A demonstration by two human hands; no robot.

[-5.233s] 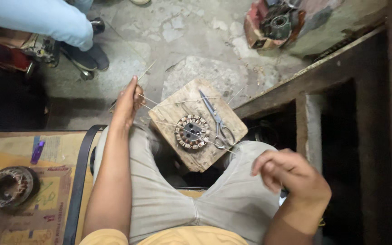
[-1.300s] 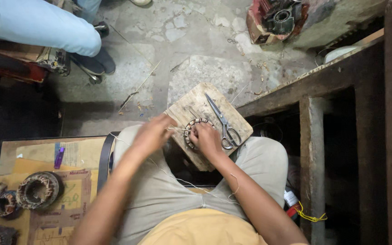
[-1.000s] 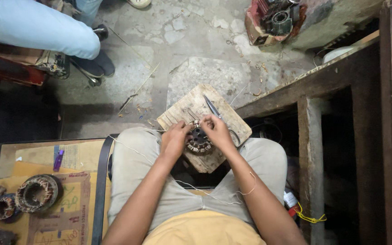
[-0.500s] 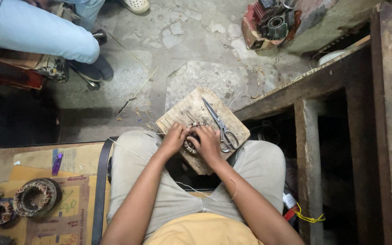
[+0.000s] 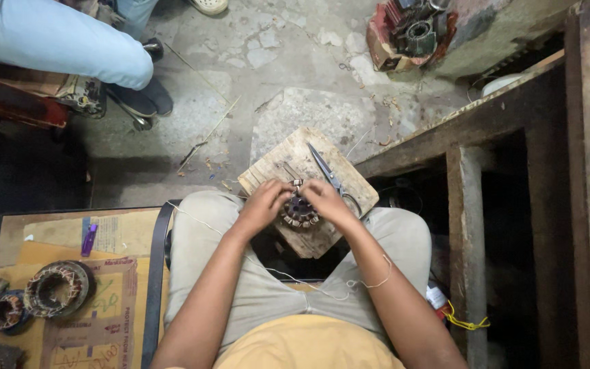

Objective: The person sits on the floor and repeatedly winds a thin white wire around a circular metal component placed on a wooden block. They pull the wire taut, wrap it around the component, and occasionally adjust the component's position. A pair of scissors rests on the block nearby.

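A round motor stator with copper windings lies on a worn wooden block resting on my knees. My left hand grips the stator's left side, fingers curled over its rim. My right hand holds its right side, fingertips on the top edge. A pair of scissors lies on the block just beyond my right hand. A thin white thread runs across my lap and loops around my right forearm.
Several other wound stators sit on cardboard at the lower left, beside a purple lighter. Another person's leg in light blue trousers is at the upper left. A dark metal frame stands to the right. A red motor casing lies on the floor.
Earlier my left hand was out to the left and my right hand raised; both came onto the stator. Over the last second they stay on it, shifting slightly.
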